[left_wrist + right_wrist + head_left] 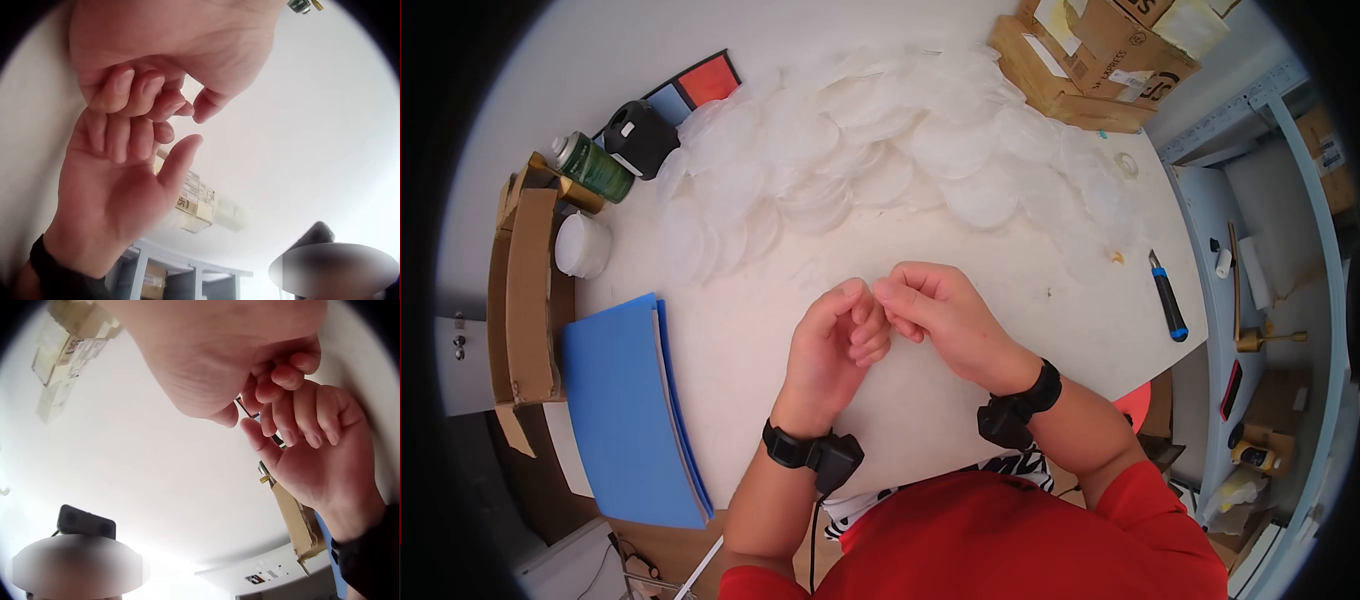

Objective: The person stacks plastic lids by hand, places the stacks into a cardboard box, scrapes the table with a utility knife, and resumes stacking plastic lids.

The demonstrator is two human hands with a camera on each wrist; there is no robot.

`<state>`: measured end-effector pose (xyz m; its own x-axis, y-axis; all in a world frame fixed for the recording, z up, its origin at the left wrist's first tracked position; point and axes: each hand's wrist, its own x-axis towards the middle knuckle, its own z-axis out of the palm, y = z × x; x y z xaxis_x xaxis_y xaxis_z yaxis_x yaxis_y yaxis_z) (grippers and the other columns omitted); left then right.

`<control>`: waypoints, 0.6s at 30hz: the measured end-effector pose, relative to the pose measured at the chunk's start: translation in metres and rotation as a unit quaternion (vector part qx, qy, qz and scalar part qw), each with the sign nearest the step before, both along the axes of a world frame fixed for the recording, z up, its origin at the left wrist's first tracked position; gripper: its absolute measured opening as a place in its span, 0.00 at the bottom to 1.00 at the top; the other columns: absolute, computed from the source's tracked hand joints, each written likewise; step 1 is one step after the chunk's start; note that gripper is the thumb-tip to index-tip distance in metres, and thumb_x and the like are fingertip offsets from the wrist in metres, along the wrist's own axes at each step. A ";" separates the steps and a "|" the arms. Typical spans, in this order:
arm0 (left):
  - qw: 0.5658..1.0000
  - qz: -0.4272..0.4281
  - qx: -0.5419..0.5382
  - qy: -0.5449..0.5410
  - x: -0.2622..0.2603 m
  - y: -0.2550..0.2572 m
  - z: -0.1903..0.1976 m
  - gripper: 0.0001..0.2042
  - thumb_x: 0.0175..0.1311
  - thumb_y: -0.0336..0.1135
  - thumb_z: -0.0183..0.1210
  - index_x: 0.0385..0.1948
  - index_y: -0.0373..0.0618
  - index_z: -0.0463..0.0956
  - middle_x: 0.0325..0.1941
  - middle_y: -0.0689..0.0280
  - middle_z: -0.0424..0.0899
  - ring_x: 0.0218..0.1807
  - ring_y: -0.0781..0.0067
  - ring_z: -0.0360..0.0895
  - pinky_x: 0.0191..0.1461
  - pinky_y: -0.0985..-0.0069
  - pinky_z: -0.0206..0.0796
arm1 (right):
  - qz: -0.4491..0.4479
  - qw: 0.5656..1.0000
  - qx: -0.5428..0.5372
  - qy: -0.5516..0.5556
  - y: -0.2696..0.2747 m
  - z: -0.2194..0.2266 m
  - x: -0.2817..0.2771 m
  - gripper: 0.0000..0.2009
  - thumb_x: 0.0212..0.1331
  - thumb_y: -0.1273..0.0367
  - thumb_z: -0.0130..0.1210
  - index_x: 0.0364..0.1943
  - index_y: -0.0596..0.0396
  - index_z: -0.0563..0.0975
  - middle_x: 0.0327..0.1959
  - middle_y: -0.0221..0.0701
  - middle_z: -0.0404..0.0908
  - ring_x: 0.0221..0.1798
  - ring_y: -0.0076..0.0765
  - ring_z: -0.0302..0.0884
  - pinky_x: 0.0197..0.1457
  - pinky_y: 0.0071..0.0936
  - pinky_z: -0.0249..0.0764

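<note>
Both hands meet over the near middle of the white table, in front of the person's red shirt. The left hand has its fingers curled in, thumb close to the index fingertip. Against it, fingertips to fingertips, the right hand is curled too. From the wrist views, the knuckles and fingertips of the left hand and right hand overlap, and no object shows between them. Beyond the hands lies a wide heap of thin, translucent white round discs.
A utility knife lies at the right, a blue folder at the left. Behind it stand a cardboard box, a white tub, a green can and a black container. Cardboard boxes fill the back right; shelving borders the table.
</note>
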<state>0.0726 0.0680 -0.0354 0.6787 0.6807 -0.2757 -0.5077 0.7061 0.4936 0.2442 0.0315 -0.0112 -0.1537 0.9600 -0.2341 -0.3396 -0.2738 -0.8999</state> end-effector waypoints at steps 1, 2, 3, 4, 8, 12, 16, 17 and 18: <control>1.000 -0.010 0.014 0.008 0.000 0.000 0.000 0.16 0.77 0.42 0.50 0.26 0.48 0.68 0.21 0.72 0.68 0.21 0.80 0.59 0.27 0.79 0.53 | 0.002 1.000 -0.005 -0.001 0.001 -0.001 0.000 0.14 0.74 0.61 0.57 0.32 0.54 0.80 0.23 0.20 0.75 0.25 0.14 0.61 0.29 0.18 0.60; 1.000 -0.008 0.010 0.007 0.000 -0.001 0.001 0.16 0.77 0.42 0.50 0.26 0.48 0.68 0.21 0.72 0.68 0.21 0.80 0.59 0.27 0.79 0.53 | -0.001 1.000 -0.012 -0.001 0.001 0.001 0.000 0.14 0.74 0.61 0.57 0.32 0.54 0.80 0.23 0.19 0.74 0.26 0.14 0.61 0.30 0.18 0.60; 1.000 -0.001 0.004 0.008 0.001 -0.003 0.003 0.15 0.76 0.42 0.50 0.26 0.48 0.68 0.21 0.71 0.68 0.22 0.80 0.59 0.27 0.79 0.53 | -0.005 1.000 -0.020 -0.002 0.001 0.002 0.000 0.14 0.74 0.61 0.57 0.31 0.54 0.80 0.23 0.18 0.72 0.26 0.14 0.61 0.31 0.18 0.60; 1.000 0.006 -0.002 0.009 0.001 -0.004 0.004 0.14 0.76 0.42 0.49 0.27 0.48 0.69 0.22 0.71 0.69 0.22 0.80 0.59 0.28 0.78 0.53 | -0.001 1.000 -0.025 -0.003 0.002 0.001 0.000 0.14 0.74 0.61 0.57 0.31 0.54 0.80 0.23 0.18 0.72 0.26 0.14 0.61 0.31 0.18 0.60; 1.000 0.017 -0.009 0.010 0.000 -0.006 0.004 0.12 0.74 0.40 0.49 0.29 0.47 0.70 0.23 0.71 0.69 0.24 0.80 0.60 0.29 0.78 0.54 | -0.001 0.999 -0.040 -0.008 0.002 0.001 0.002 0.14 0.74 0.60 0.58 0.31 0.53 0.79 0.23 0.18 0.72 0.27 0.14 0.62 0.32 0.17 0.60; 0.999 0.030 -0.022 0.001 -0.005 -0.002 0.007 0.10 0.72 0.39 0.49 0.31 0.47 0.71 0.24 0.71 0.70 0.24 0.79 0.61 0.30 0.78 0.55 | -0.007 0.999 -0.022 -0.039 0.000 0.002 0.003 0.13 0.73 0.61 0.59 0.31 0.53 0.79 0.25 0.19 0.74 0.29 0.14 0.65 0.34 0.18 0.63; 0.994 0.103 -0.020 -0.010 -0.013 0.009 0.009 0.09 0.72 0.38 0.48 0.31 0.47 0.70 0.25 0.71 0.69 0.24 0.78 0.61 0.30 0.77 0.55 | 0.038 0.996 0.042 -0.065 -0.002 0.010 0.005 0.13 0.71 0.64 0.62 0.29 0.54 0.78 0.26 0.19 0.76 0.31 0.15 0.67 0.36 0.19 0.65; 0.994 0.104 -0.026 -0.012 -0.015 0.011 0.010 0.09 0.72 0.38 0.48 0.31 0.47 0.70 0.25 0.71 0.69 0.24 0.78 0.61 0.30 0.77 0.55 | 0.064 0.986 0.103 -0.112 -0.001 0.004 0.007 0.13 0.70 0.65 0.63 0.28 0.55 0.77 0.26 0.19 0.76 0.31 0.15 0.67 0.36 0.20 0.66; 0.991 0.129 -0.027 -0.006 -0.017 0.012 0.011 0.09 0.72 0.38 0.48 0.31 0.47 0.70 0.25 0.71 0.69 0.24 0.78 0.61 0.30 0.77 0.56 | 0.091 0.969 0.165 -0.159 0.001 0.001 0.009 0.13 0.68 0.66 0.63 0.27 0.55 0.76 0.26 0.20 0.76 0.30 0.16 0.67 0.36 0.20 0.66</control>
